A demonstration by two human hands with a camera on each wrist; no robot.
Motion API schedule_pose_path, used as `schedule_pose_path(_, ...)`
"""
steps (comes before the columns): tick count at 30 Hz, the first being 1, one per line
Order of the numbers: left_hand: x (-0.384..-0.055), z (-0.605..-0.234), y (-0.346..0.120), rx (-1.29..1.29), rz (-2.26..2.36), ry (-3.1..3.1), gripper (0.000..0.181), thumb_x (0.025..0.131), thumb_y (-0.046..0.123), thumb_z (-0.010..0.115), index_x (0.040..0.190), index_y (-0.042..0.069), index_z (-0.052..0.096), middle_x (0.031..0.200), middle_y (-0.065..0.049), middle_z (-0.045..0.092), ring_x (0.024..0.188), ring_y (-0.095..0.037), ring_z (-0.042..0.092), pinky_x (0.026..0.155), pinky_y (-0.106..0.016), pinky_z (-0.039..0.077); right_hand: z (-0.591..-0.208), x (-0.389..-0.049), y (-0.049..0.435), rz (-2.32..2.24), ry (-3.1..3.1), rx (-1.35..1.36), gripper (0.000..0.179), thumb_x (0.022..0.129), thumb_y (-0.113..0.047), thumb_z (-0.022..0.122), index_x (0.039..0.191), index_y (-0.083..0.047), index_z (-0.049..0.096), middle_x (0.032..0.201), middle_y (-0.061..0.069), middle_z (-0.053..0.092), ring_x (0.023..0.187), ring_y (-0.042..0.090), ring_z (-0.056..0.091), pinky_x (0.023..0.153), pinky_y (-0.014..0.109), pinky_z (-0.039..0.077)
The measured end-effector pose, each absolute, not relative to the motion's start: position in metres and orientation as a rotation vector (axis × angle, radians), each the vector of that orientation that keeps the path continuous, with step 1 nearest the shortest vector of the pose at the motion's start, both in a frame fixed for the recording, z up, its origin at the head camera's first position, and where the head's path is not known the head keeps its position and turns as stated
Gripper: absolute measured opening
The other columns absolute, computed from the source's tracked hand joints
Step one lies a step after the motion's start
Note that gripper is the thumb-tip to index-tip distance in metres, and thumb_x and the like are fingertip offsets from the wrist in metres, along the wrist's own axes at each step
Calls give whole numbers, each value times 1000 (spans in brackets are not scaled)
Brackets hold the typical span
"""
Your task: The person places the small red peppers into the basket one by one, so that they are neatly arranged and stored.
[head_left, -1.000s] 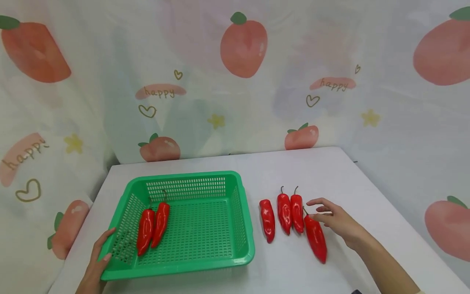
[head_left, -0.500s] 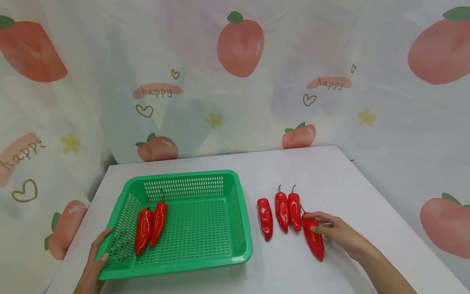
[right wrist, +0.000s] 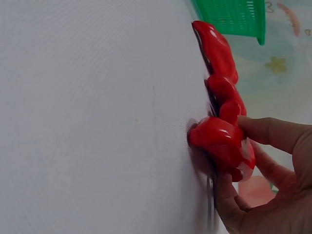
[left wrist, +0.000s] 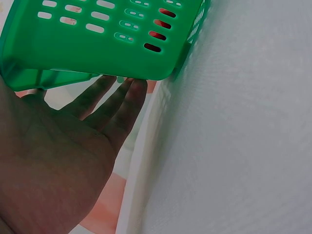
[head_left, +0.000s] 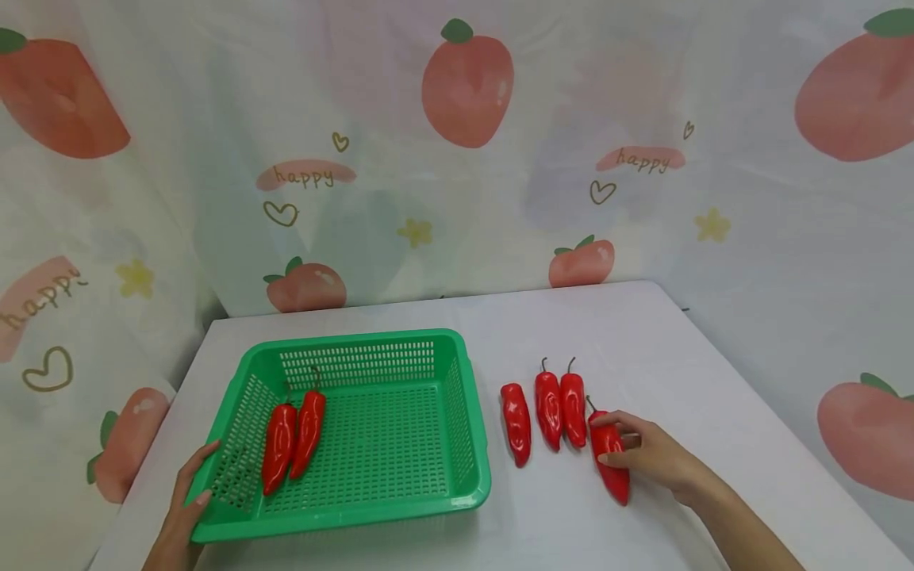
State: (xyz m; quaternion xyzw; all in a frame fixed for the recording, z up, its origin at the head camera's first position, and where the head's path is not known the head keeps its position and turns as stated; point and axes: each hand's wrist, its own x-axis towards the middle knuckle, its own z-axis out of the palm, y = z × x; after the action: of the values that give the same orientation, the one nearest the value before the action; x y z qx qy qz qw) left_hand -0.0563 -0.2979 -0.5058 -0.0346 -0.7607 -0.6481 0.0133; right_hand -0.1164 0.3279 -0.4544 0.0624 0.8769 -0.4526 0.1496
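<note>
My right hand (head_left: 657, 457) pinches the rightmost red chili pepper (head_left: 616, 481), thumb on its near side and fingers over its far side. In the right wrist view this pepper (right wrist: 219, 139) lies between the thumb and the fingers, low at the white tabletop. To its left lie three more peppers, among them a stemless-looking one (head_left: 516, 424) nearest the basket. My left hand (head_left: 178, 515) rests at the left rim of a green plastic basket (head_left: 343, 519), fingers extended. From the left wrist, the fingers (left wrist: 105, 105) touch the basket's lower edge.
Two red peppers (head_left: 294, 438) lie side by side in the left part of the basket. The white tabletop (head_left: 557, 523) has its far edge close to a fruit-printed curtain (head_left: 500, 198), which also hangs at both sides.
My right hand has come down from above the rightmost pepper's stem end, and its thumb and fingers have closed about the pepper. The left hand stays at the basket.
</note>
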Motion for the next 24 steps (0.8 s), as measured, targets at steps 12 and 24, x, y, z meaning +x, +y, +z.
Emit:
schedule_pose_path(12,-54,-498,-297,-16,-1995,-2453,52,114,22,27,159,43,12,156,-29,1,106,11,41,81,-16,45,-433,-123,329,-1321,2576,174,65,87,-12,81,143,-2,50,138,32,44,120,53,49,76,49,59)
schedule_pose_path(24,-54,-496,-296,-4,-1980,-2473,52,114,27,28,163,36,11,158,-22,3,113,3,37,84,-17,44,-395,-133,307,-1542,2491,-93,63,92,-18,78,147,-6,49,145,28,42,120,41,55,83,48,57)
